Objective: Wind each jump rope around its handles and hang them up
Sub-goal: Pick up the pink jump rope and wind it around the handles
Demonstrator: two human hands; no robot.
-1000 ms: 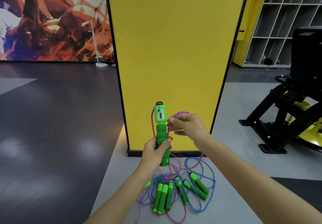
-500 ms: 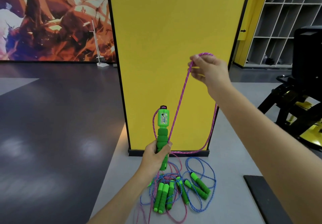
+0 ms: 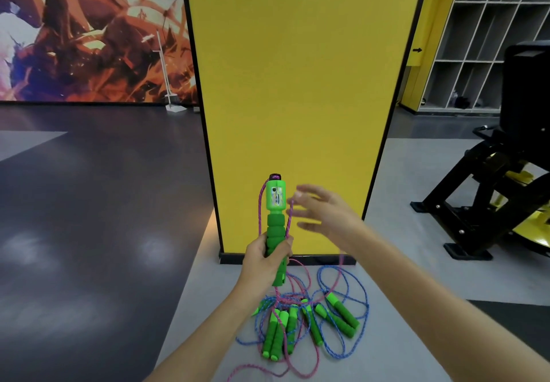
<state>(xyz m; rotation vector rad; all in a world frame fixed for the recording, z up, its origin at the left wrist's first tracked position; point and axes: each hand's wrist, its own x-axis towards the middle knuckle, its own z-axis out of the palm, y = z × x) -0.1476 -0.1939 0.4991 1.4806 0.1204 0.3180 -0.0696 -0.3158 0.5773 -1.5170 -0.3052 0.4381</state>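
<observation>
Floor [image 3: 205,301], nearest: spare ropes [image 3: 309,322] in a tangle, untouched. Above them, left hand [image 3: 265,255] holds the green handle [image 3: 275,221] upright, fingers clamped round the foam. Right hand [image 3: 324,212], high a moment ago drawing the pink rope [image 3: 288,221] taut, is now down beside the handle top, fingers apart and blurred, rope slack. Likely a winding turn under way. Yellow pillar [image 3: 297,84] behind; no hook in sight.

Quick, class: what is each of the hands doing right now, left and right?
Left hand: closed, gripping the green handle, with the pink rope running beside it.
Right hand: open, fingers spread, motion-blurred, gripping nothing visible.
</observation>
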